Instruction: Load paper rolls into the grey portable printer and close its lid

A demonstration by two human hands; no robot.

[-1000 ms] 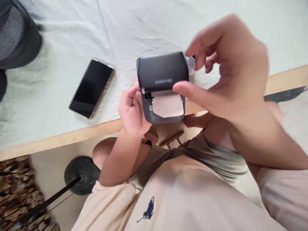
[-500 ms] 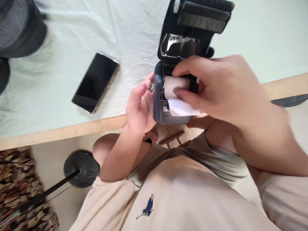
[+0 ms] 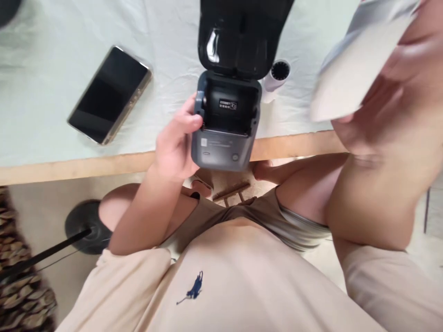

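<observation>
From the head camera, a portable label printer of dark grey, matte plastic is held near the table's front edge, its body boxy with rounded corners. Its hinged lid is raised, the glossy black inner face catching a bright reflection. The paper bay shows smooth black walls and a small white-printed label on the back wall; a round button sits on the front panel.

The left hand grips the printer's left side, thumb pressed on the rim of the bay. The right hand, blurred and well apart from the printer, clasps a curved piece of white paper, cut off by the upper edge; how each finger bears on it cannot be told.

Just beside the printer, a smooth white cylinder with a dark, ridged end stands on the cloth. A smartphone in a clear case lies screen up on the left.

Pale green, wrinkled cloth covers the table, bordered by a strip of bare wood. Below are a light floor, a brown patterned rug and a black disc base with a slanting pole.

Counted: one printer, one piece of paper, one cylinder, one phone, two hands.
</observation>
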